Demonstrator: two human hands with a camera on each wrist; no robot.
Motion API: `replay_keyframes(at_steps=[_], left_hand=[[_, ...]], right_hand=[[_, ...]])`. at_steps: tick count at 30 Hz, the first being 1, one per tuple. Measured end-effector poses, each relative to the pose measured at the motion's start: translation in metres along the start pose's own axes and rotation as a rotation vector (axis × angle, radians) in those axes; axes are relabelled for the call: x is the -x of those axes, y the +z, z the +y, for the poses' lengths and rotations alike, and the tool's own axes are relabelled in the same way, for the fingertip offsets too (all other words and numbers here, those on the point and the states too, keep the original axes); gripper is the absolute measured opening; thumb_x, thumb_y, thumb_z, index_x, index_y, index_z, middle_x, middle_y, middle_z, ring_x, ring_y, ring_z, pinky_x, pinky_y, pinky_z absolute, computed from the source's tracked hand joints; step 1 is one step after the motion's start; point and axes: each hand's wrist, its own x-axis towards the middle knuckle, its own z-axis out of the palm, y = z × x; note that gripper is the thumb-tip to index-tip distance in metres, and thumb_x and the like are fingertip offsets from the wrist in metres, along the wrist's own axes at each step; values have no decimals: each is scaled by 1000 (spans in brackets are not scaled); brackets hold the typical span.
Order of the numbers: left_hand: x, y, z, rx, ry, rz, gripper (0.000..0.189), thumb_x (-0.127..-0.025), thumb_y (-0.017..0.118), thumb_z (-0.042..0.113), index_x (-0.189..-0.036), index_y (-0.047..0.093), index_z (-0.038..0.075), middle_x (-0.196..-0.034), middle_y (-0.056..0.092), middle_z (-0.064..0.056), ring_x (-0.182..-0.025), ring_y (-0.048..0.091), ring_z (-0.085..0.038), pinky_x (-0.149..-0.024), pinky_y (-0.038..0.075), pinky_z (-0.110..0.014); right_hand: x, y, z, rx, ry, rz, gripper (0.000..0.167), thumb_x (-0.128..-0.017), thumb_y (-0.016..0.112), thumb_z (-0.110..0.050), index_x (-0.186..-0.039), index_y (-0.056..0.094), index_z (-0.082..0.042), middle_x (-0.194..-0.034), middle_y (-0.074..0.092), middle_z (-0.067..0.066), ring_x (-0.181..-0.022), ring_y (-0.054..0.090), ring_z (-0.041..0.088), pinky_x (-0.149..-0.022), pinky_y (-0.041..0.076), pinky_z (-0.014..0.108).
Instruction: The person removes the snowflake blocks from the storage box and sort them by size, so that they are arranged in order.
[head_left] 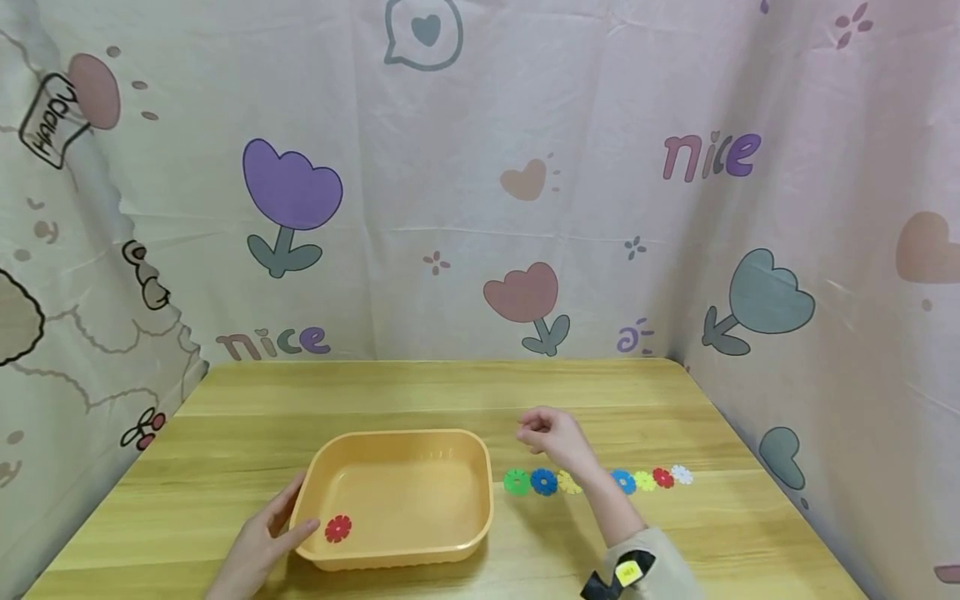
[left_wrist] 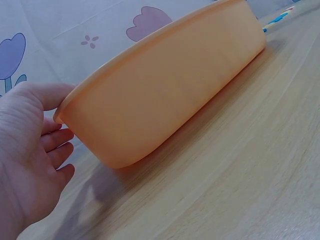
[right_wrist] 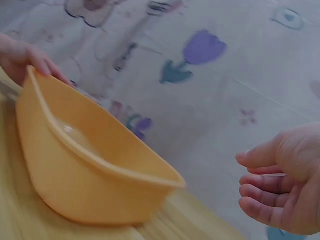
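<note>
My left hand (head_left: pixel 258 537) holds the left end of a yellow-orange plastic tub (head_left: pixel 397 554), thumb over the rim and the other fingers outside; the left wrist view shows this grip up close. Inside the tub, near its front left corner, lies a red notched disc (head_left: pixel 338 528). To the tub's right, a row of flower-like discs includes a green one (head_left: pixel 517 482), a blue one (head_left: pixel 543 482) and a yellow one (head_left: pixel 568 482). Over this row reaches my right arm, hiding part of it. My right hand (right_wrist: pixel 285 182) is raised beside the tub, fingers loosely bent, nothing visible in them.
Farther right, the row continues with another blue disc (head_left: pixel 623 482), a yellow-green one (head_left: pixel 644 481), a red one (head_left: pixel 663 477) and a white one (head_left: pixel 682 474). A printed curtain (head_left: pixel 420 308) hangs behind and beside the wooden table (head_left: pixel 420 396).
</note>
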Motion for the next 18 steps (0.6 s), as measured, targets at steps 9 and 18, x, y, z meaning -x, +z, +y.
replay_keyframes(at_steps=[9, 18], left_hand=[[0, 0, 3, -12, -1, -7, 73, -91, 60, 23, -146, 19, -3, -147, 24, -25, -131, 24, -35, -84, 34, -7], [1, 0, 3, -12, -6, -2, 73, -91, 61, 23, -146, 20, -3, -147, 23, -25, -131, 22, -36, -84, 33, -6]], right_hand=[[-7, 53, -21, -15, -87, -168, 25, -79, 71, -4, -97, 63, 11, -75, 62, 3, -63, 56, 11, -55, 52, 26], [-6, 100, -40, -33, -104, -273, 18, -80, 71, -5, -95, 67, 4, -74, 62, 1, -64, 60, 15, -56, 54, 28]])
